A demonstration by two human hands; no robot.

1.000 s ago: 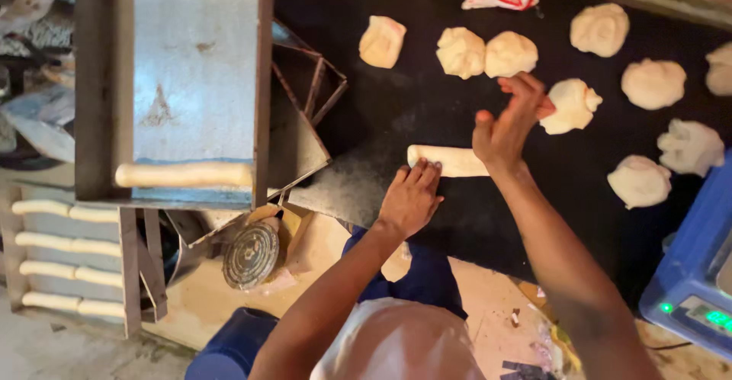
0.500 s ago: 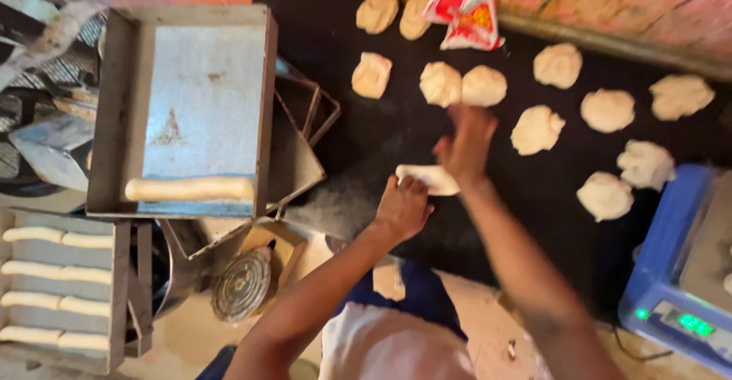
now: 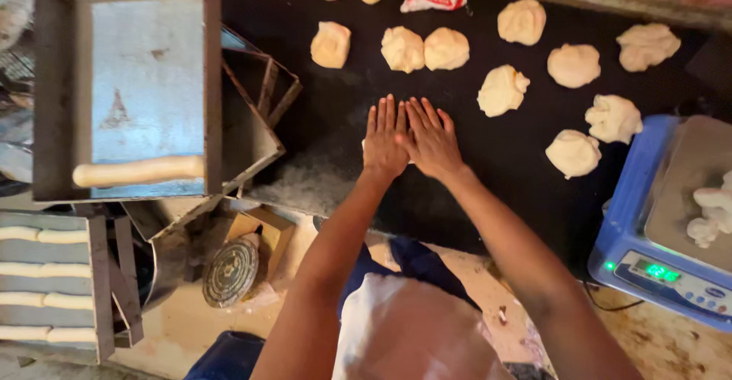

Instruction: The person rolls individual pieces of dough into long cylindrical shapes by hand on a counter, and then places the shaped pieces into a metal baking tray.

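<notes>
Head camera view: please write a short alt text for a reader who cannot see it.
Seen from above, a person's left hand and right hand press flat, side by side, on a dark worktop among pale dough lumps, with a blue scale at right.

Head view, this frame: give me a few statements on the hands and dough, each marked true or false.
1. Both hands, left hand and right hand, lie flat side by side on the black work surface. True.
2. The metal tray holds a rolled dough log. True.
3. The scale pan is bare. False: dough sits on it.
4. The dough lumps lie between the hands and the person's body. False: they lie beyond the hands.
</notes>
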